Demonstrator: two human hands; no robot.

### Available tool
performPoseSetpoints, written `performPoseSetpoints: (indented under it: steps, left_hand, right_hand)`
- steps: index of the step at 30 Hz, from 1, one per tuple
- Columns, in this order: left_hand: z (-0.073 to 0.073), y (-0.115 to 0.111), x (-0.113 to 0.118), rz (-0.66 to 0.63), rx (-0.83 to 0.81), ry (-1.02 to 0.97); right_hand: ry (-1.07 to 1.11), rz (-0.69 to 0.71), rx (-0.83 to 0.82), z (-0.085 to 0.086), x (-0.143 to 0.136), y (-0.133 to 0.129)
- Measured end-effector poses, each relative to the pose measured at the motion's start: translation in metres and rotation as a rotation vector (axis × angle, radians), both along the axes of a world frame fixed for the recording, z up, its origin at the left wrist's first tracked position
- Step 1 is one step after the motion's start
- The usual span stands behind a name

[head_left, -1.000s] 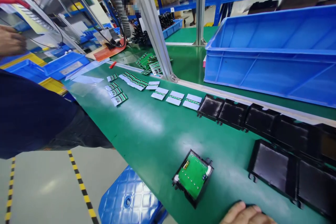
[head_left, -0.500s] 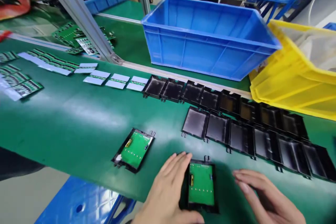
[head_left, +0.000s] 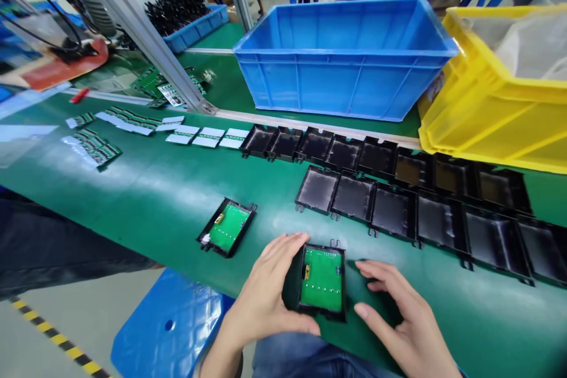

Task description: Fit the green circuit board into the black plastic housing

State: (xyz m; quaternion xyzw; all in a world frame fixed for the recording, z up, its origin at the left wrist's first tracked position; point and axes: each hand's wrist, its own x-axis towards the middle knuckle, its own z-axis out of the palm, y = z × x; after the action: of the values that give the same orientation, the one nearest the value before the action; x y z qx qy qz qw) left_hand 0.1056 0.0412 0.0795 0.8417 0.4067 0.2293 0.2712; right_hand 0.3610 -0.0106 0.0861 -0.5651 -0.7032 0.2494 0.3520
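Status at this moment: the left hand (head_left: 266, 301) grips the left edge and near corner of a black case with a green board (head_left: 322, 279) seated in it, fingers curled along its side. The right hand (head_left: 398, 313) rests just beside the right edge of the case, fingers half spread and holding nothing; whether the fingertips touch the case cannot be told. The case lies at the near edge of the green surface (head_left: 155, 201), at 6 o'clock in the view.

Done, as judged from the layout: one finished case with a board (head_left: 227, 227) lies at 10 o'clock from the held one, apart from it. The held unit also has its board in place.

Left, as judged: two rows of empty black cases (head_left: 390, 189) run from 12 to 3 o'clock, none holding a board. A line of loose boards (head_left: 204, 137) lies at 11 o'clock, further back.

Beyond the surface stand a blue bin (head_left: 341, 77) at 12 o'clock and a yellow bin (head_left: 482, 112) at 2 o'clock.
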Motion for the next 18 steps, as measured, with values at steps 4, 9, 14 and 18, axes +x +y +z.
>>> performPoseSetpoints:
  steps: [4, 9, 14, 18]
  left_hand:
    - [0.001, 0.000, 0.000, -0.021, 0.035, 0.038]
    - [0.000, -0.003, -0.001, -0.070, 0.168, 0.124]
    - [0.000, -0.023, 0.002, 0.118, 0.227, -0.033]
    - [0.007, -0.037, 0.006, 0.368, 0.007, -0.092]
  right_hand:
    - [-0.075, 0.071, 0.083, 0.003, -0.003, 0.002]
    - [-0.230, 0.141, 0.198, 0.000, -0.005, 0.001]
    - [-0.372, 0.187, 0.206, 0.002, -0.007, 0.000]
    - [-0.297, 0.109, -0.017, 0.012, -0.003, 0.006]
